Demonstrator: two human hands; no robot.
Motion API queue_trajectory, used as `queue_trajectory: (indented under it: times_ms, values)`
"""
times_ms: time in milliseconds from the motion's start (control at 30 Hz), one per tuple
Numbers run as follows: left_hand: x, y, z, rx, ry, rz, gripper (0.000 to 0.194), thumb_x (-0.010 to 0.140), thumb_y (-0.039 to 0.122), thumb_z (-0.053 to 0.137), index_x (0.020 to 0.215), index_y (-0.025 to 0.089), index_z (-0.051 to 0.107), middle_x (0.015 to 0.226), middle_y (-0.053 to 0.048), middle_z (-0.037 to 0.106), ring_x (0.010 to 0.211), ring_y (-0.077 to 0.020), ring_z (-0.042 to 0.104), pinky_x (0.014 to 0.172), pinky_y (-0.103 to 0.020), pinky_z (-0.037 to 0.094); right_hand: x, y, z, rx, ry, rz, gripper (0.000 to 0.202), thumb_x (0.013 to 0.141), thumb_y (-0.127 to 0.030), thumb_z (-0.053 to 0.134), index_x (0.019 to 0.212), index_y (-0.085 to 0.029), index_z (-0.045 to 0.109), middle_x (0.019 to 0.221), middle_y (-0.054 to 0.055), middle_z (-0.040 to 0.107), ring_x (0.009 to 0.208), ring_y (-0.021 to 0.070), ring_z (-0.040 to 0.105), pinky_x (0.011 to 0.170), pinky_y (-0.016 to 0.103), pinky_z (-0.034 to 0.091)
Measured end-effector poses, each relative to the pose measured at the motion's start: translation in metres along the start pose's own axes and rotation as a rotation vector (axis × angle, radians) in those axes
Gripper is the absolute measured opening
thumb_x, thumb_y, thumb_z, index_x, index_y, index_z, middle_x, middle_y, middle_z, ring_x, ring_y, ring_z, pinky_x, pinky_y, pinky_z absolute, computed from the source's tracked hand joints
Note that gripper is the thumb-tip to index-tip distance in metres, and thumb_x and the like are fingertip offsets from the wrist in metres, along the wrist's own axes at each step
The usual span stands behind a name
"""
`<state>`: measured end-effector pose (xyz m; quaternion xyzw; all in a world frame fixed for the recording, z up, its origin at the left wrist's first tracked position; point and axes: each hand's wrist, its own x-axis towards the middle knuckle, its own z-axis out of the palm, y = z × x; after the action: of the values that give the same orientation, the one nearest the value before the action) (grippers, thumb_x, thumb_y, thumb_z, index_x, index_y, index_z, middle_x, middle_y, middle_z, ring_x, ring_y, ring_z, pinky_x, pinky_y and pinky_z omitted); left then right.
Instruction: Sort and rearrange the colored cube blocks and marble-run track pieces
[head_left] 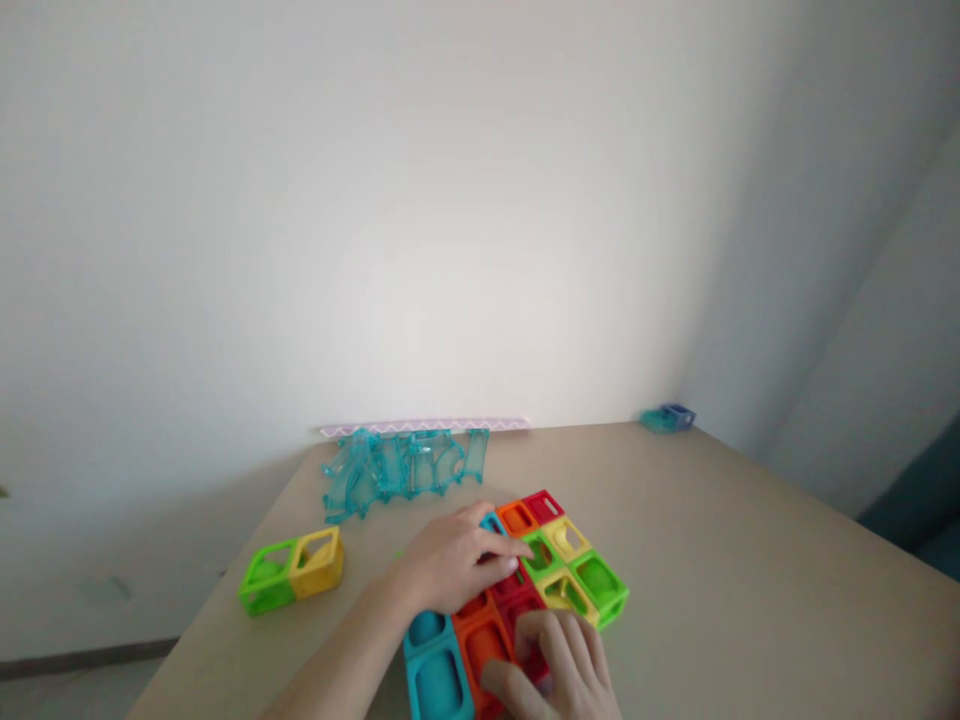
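Observation:
A flat group of toy blocks (486, 645), joined side by side in blue, orange, red, yellow and green, lies on the table in front of me. The blocks are hollow, with rounded window-like openings. Across the group's middle rests my left hand (454, 560), its fingers stretched over the tops and the index finger reaching toward a green block (541, 556). At the near end, my right hand (559, 665) has curled fingers closed on a red block (519, 608), with the thumb over the orange block (482, 650) beside it. The right fingertips are partly hidden.
A joined green and yellow block pair (292, 570) sits at the left. Clear blue track pieces (405, 468) lie at the back, before a pale pink strip (427, 427) along the wall. Small blue and teal pieces (669, 418) stand at the table's far right corner.

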<state>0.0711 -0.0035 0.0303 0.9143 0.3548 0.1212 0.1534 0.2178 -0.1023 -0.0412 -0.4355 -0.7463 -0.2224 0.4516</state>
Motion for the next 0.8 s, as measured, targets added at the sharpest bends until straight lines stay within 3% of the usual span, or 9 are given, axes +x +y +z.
queue_trajectory:
  times_ms: [133,200,400,567,800]
  values:
    - [0.001,-0.002,-0.001,-0.022,0.008,-0.005,0.038,0.092,0.051,0.036,0.121,0.041,0.059,0.125,-0.006,0.052,0.114,-0.0252,0.055,0.098,-0.039,0.04,0.005,-0.011,0.009,0.003,0.158,0.002,0.019,0.091,-0.04,0.049,0.081,-0.041,0.065,0.069,-0.003,0.047,0.066,0.0133,0.046,0.085,0.041,0.037]
    - [0.001,-0.003,-0.002,-0.045,0.0,0.007,0.037,0.092,0.05,0.038,0.12,0.042,0.059,0.123,-0.005,0.053,0.112,-0.0234,0.056,0.097,-0.037,0.041,0.006,-0.013,0.009,0.036,0.177,-0.003,0.012,0.088,-0.041,0.053,0.084,-0.044,0.065,0.071,-0.004,0.049,0.069,0.0132,0.048,0.088,0.043,0.036]
    - [0.001,-0.005,-0.004,-0.052,-0.004,0.009,0.038,0.091,0.052,0.037,0.12,0.041,0.06,0.129,-0.006,0.053,0.115,-0.0247,0.054,0.099,-0.039,0.04,0.005,-0.009,0.002,0.066,0.029,-0.041,0.015,0.088,-0.039,0.055,0.08,-0.045,0.066,0.073,-0.004,0.05,0.071,0.0135,0.048,0.09,0.042,0.033]
    - [0.001,-0.005,-0.002,-0.046,0.002,0.007,0.04,0.091,0.054,0.036,0.119,0.04,0.061,0.128,-0.006,0.054,0.116,-0.0249,0.054,0.099,-0.039,0.039,0.002,-0.011,0.006,0.06,0.063,-0.013,0.02,0.089,-0.034,0.053,0.075,-0.041,0.066,0.07,-0.003,0.047,0.068,0.0142,0.045,0.09,0.045,0.029]
    - [0.001,-0.005,-0.002,-0.039,0.004,0.013,0.04,0.091,0.053,0.036,0.119,0.039,0.061,0.126,-0.005,0.056,0.115,-0.0243,0.055,0.1,-0.038,0.039,0.001,-0.012,0.001,0.04,-0.024,-0.019,0.012,0.086,-0.036,0.058,0.079,-0.042,0.066,0.071,-0.003,0.048,0.072,0.0154,0.046,0.09,0.045,0.031]
